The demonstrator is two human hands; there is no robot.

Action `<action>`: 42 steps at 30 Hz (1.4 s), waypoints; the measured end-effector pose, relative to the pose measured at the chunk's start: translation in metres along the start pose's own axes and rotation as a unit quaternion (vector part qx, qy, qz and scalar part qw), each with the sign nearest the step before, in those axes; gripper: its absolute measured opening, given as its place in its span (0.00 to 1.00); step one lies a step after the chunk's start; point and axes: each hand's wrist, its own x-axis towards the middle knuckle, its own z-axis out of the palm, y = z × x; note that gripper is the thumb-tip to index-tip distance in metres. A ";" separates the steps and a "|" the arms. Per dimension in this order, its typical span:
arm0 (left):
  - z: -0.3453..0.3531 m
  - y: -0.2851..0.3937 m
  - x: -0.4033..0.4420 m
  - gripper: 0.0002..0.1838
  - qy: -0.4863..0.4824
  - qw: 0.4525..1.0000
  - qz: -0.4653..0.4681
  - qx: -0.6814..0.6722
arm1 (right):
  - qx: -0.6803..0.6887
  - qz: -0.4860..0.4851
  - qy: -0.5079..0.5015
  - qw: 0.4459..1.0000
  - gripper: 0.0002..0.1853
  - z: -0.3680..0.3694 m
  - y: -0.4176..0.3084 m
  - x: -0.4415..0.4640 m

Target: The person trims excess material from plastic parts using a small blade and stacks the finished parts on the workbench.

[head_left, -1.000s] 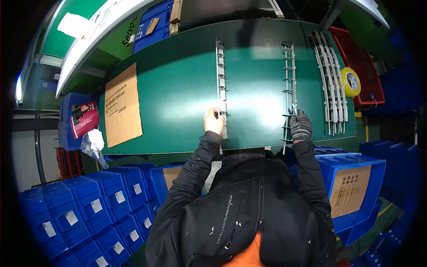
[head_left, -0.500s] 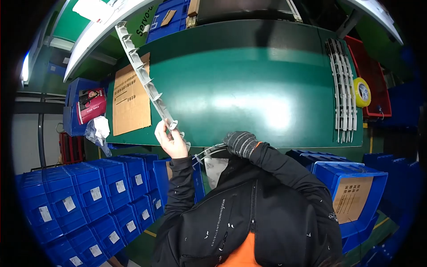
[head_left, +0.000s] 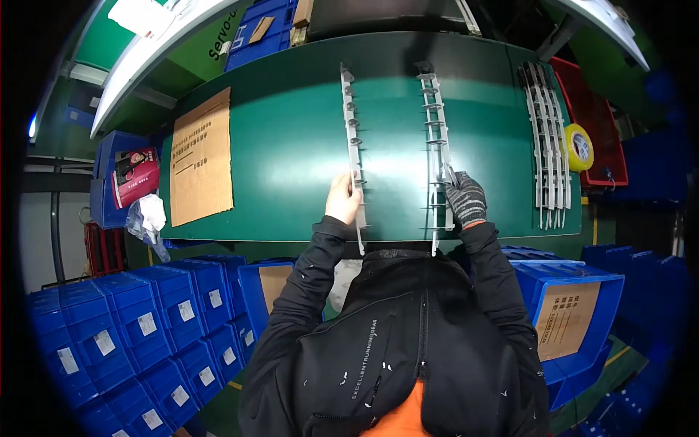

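My left hand [head_left: 344, 199], bare, is closed on the edge of a long, narrow grey strip [head_left: 353, 142] with small cross fins along it. This strip points away from me over the green table [head_left: 284, 146], its near end reaching past the front edge. To its right, roughly parallel, is a second finned grey strip [head_left: 435, 124]. My right hand [head_left: 466, 199], in a dark striped glove, grips that one by its right side near the front edge; the glove partly hides its fingertips. Whether the strips rest on the table or hang just above it, I cannot tell.
Several similar strips [head_left: 545, 146] lie side by side at the table's right end, beside a yellow tape roll [head_left: 579, 147] and a red crate [head_left: 608, 146]. Flat cardboard [head_left: 202, 160] covers the left end. Blue bins [head_left: 156, 320] stand at lower left, another bin [head_left: 582, 320] at lower right.
My left hand has moved right, bringing its strip from a slant over the cardboard to mid-table. My right hand has moved from near my body out over the table, now gripping a second strip.
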 end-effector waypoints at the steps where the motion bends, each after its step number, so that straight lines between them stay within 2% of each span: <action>1: 0.002 0.009 -0.001 0.24 0.002 0.995 0.011 -0.103 | 0.103 -0.009 0.013 0.995 0.17 -0.002 -0.006 -0.001; 3: -0.001 0.024 0.000 0.23 -0.082 0.960 -0.057 -0.263 | 0.151 0.012 -0.012 0.988 0.16 -0.013 -0.020 -0.009; 4: -0.004 0.041 -0.004 0.23 -0.082 0.960 -0.060 -0.262 | 0.227 0.011 -0.041 0.973 0.14 -0.016 -0.025 -0.014; 6: -0.011 0.081 -0.014 0.21 -0.117 0.913 -0.075 -0.383 | 0.349 0.003 -0.082 0.933 0.10 -0.025 -0.042 -0.027; 9: -0.011 0.103 -0.025 0.23 -0.123 0.899 -0.099 -0.409 | 0.444 -0.008 -0.119 0.888 0.09 -0.027 -0.050 -0.041; 11: -0.011 0.110 -0.033 0.22 -0.132 0.887 -0.125 -0.425 | 0.380 -0.058 -0.105 0.917 0.07 -0.042 -0.064 -0.054; 13: -0.009 0.111 -0.040 0.21 -0.149 0.870 -0.112 -0.457 | 0.493 0.017 -0.143 0.858 0.07 -0.049 -0.073 -0.064; 14: -0.009 0.115 -0.043 0.21 -0.150 0.869 -0.112 -0.459 | 0.456 0.019 -0.139 0.879 0.07 -0.046 -0.068 -0.063; 19: -0.005 0.116 -0.048 0.21 -0.151 0.864 -0.114 -0.467 | 0.447 -0.021 -0.128 0.885 0.10 -0.051 -0.072 -0.071; 21: -0.006 0.120 -0.049 0.21 -0.150 0.861 -0.121 -0.470 | 0.497 0.022 -0.154 0.854 0.08 -0.053 -0.072 -0.072; 22: -0.006 0.120 -0.049 0.21 -0.149 0.861 -0.120 -0.471 | 0.485 -0.003 -0.142 0.863 0.09 -0.051 -0.071 -0.072; 26: -0.005 0.115 -0.048 0.22 -0.153 0.855 -0.123 -0.481 | 0.501 0.014 -0.136 0.855 0.10 -0.050 -0.073 -0.071; 28: -0.003 0.111 -0.047 0.21 -0.155 0.854 -0.123 -0.481 | 0.559 0.048 -0.180 0.808 0.11 -0.050 -0.060 -0.065; 29: -0.002 0.110 -0.046 0.21 -0.158 0.860 -0.122 -0.470 | 0.580 0.075 -0.159 0.795 0.11 -0.052 -0.056 -0.062; 31: 0.002 0.104 -0.043 0.20 -0.159 0.866 -0.119 -0.458 | 0.553 0.078 -0.126 0.820 0.12 -0.056 -0.050 -0.052; 32: 0.007 0.099 -0.041 0.20 -0.151 0.871 -0.116 -0.453 | 0.498 0.066 -0.089 0.860 0.11 -0.058 -0.050 -0.052; 35: 0.019 0.093 -0.034 0.18 -0.151 0.873 -0.118 -0.448 | 0.359 -0.057 -0.011 0.932 0.13 -0.038 -0.046 -0.045; 36: 0.025 0.086 -0.030 0.19 -0.157 0.877 -0.117 -0.439 | 0.232 -0.065 -0.025 0.970 0.15 -0.038 -0.050 -0.044; 37: 0.035 0.076 -0.026 0.19 -0.162 0.880 -0.116 -0.432 | 0.240 -0.072 -0.013 0.968 0.18 -0.023 -0.045 -0.043; 39: 0.060 0.047 -0.022 0.18 -0.142 0.904 -0.099 -0.390 | 0.090 -0.116 -0.002 0.989 0.21 -0.005 -0.038 -0.039; 41: 0.068 0.037 -0.019 0.18 -0.142 0.948 -0.088 -0.269 | 0.079 -0.053 -0.062 0.994 0.25 0.001 -0.037 -0.038; 42: 0.061 0.040 -0.017 0.20 -0.173 0.949 -0.099 -0.245 | 0.073 -0.051 -0.066 0.994 0.26 0.006 -0.034 -0.037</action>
